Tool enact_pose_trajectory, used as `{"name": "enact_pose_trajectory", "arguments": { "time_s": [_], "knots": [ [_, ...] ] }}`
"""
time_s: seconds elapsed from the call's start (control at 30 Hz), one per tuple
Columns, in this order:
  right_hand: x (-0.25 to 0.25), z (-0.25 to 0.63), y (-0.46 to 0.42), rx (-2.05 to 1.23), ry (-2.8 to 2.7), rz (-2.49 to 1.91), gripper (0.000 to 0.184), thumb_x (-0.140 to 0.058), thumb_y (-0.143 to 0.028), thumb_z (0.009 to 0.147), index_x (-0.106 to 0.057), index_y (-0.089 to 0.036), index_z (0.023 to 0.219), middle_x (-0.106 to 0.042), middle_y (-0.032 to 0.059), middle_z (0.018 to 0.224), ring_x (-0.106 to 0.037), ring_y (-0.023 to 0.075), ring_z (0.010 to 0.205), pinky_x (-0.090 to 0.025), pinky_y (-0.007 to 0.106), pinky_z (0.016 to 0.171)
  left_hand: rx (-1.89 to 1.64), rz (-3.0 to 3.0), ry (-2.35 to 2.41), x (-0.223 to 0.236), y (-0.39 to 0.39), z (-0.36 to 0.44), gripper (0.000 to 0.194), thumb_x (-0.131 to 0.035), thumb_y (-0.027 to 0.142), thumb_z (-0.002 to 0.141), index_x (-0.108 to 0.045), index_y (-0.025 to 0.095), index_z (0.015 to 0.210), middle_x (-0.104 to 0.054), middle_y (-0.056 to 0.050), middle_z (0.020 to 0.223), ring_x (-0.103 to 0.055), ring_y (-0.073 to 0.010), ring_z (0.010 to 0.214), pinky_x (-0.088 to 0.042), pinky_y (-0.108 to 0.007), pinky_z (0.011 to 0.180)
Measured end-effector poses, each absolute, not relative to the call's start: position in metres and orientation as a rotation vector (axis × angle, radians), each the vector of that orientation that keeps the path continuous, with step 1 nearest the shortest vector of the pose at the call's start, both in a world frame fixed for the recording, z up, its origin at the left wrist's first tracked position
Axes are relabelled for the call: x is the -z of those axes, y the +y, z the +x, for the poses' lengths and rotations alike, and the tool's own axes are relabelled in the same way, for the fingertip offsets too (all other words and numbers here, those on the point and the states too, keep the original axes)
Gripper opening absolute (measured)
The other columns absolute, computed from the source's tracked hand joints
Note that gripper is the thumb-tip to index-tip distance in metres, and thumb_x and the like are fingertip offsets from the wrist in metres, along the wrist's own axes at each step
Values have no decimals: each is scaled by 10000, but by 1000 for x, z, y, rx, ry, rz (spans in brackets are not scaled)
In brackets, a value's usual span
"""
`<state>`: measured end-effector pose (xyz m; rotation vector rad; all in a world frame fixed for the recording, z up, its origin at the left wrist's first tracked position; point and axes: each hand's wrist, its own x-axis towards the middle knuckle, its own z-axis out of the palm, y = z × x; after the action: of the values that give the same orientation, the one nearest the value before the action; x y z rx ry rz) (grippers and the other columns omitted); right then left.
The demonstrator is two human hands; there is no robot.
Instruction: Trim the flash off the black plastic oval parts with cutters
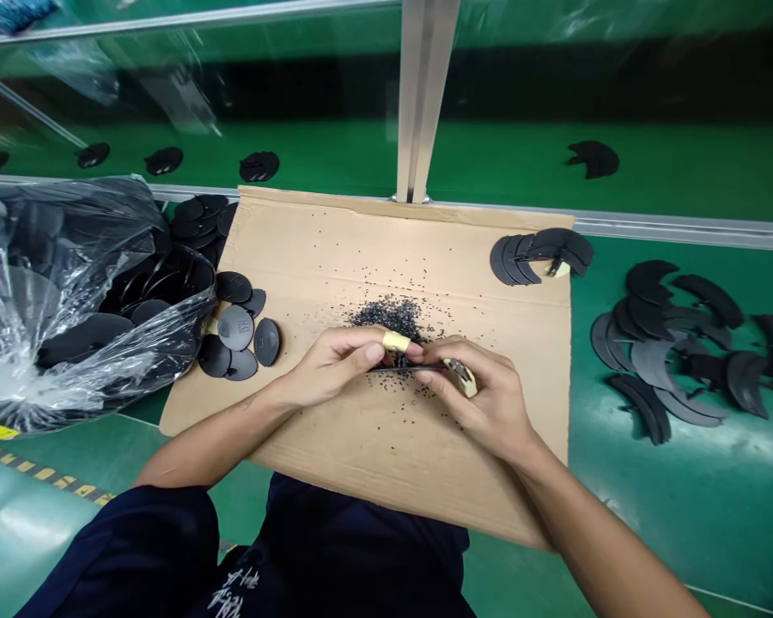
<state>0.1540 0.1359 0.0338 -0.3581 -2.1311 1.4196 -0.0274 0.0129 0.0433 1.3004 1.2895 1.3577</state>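
Over the cardboard sheet [335, 451], my left hand [338, 365] pinches a thin black plastic piece [386, 370], seen almost edge-on. Yellow tape [396, 342] wraps that hand's index finger. My right hand [486, 386] is closed around a small tool with metal and cream-coloured parts, which looks like nippers [462, 376]; its fingers partly cover it. Its fingertips meet the black piece from the right, close to the left fingers. Just beyond both hands lies a heap of tiny black plastic bits [390, 313], with more scattered around.
Round black discs [235, 328] lie at the sheet's left, beside a clear plastic bag [90, 292] full of them. Curved black pieces [519, 259] overlap at its upper right, with more curved pieces [657, 360] on the green table. An upright post [422, 103] stands behind.
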Motion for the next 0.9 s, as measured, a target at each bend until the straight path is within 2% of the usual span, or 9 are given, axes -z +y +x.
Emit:
{"name": "enact_pose_trajectory", "arguments": {
  "time_s": [0.07,0.13,0.27,0.47,0.53,0.63,0.73,0.8,0.9],
  "knots": [
    [-35,153,137,-1474,-2136,-337,52,-710,-242,891,-678,-219,925,-728,37,925,-693,178,853,-566,345,779,-1353,1221,1261,-42,14,-28,234,-655,380,948,-782,199,1024,-757,-86,991,-710,-164,928,-578,-289,840],
    [-37,153,137,-1512,-2121,-308,118,-748,-286,865,-688,-213,936,-716,54,961,-684,189,884,-568,353,790,-1381,1172,1233,-40,14,-26,172,-737,335,889,-794,184,948,-749,-72,906,-704,-141,834,-573,-243,748],
    [-41,153,137,-1558,-2067,-243,167,-759,-349,859,-695,-206,918,-693,68,966,-672,190,885,-566,345,761,-1405,1124,1229,-37,14,-18,155,-766,311,862,-792,160,891,-742,-73,859,-692,-123,745,-557,-207,648],
    [-36,152,135,-1473,-2101,-83,139,-755,-295,865,-678,-180,882,-663,52,867,-649,154,779,-541,298,671,-1353,1224,1262,-38,12,-16,168,-767,307,860,-777,143,827,-708,-61,774,-646,-106,671,-521,-199,596],
    [-33,153,134,-1365,-2105,-76,108,-744,-253,874,-670,-184,913,-661,52,862,-652,160,779,-544,299,654,-1361,1206,1280,-38,13,-16,178,-743,323,882,-779,151,856,-710,-61,794,-652,-108,687,-525,-200,604],
    [-28,156,134,-1128,-2113,-116,120,-742,-173,863,-664,-196,950,-670,55,880,-662,170,787,-557,309,650,-1369,1191,1222,-37,14,-14,291,-635,430,949,-779,182,1004,-734,-89,949,-706,-154,883,-587,-262,781],
    [-25,159,135,-918,-2129,-158,132,-717,-118,859,-666,-198,951,-681,63,885,-660,175,759,-557,321,637,-1387,1220,1169,-32,14,-9,394,-705,466,887,-720,217,1191,-723,-97,1139,-701,-207,1084,-595,-342,950],
    [-27,159,136,-900,-2155,-149,132,-704,-124,866,-667,-198,969,-691,68,894,-663,180,760,-558,327,636,-1416,1221,1252,-29,13,-6,405,-786,365,837,-704,221,1206,-736,-79,1144,-720,-200,1059,-612,-326,932],
    [-33,160,140,-1002,-2162,-200,175,-713,-191,872,-655,-200,1037,-709,66,920,-674,189,788,-557,334,651,-1434,1266,1466,-26,12,-7,278,-766,255,860,-730,193,1128,-773,-65,1019,-747,-159,888,-629,-272,800]
  ]
}}
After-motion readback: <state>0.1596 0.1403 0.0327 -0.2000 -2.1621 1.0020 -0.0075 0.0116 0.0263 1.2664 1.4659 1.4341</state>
